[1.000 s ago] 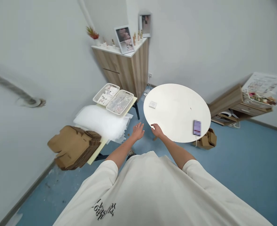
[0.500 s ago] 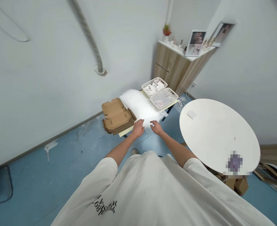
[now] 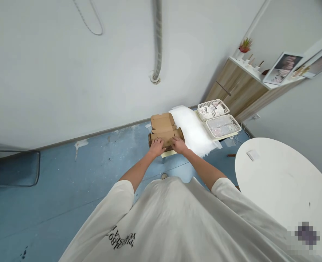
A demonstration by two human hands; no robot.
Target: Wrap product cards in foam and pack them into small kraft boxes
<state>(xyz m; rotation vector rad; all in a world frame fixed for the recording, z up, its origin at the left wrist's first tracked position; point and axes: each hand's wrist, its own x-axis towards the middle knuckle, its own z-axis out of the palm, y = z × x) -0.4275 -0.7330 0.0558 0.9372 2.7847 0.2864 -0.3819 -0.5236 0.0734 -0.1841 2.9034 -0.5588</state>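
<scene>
Cardboard stack (image 3: 163, 123) | left hand (image 3: 157, 147): part-open, touching | right hand (image 3: 179, 145): part-open, touching

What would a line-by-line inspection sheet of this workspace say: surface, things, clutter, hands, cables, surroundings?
Surface: pale-yellow tabletop, mostly covered.
Things: flattened cardboard boxes, stacked; white sheets beside them; two white baskets of small items.
Clutter: white round table bears a small white square item and a pixelated object, unidentifiable.
Hands: left hand and right hand both touch the cardboard stack's near side; grip unclear.
Cables: white cable near the cabinet; looped cord against the wall.
Surroundings: wood-grain cabinet with potted plant; grey pipe at the wall; scuffed blue floor.
</scene>
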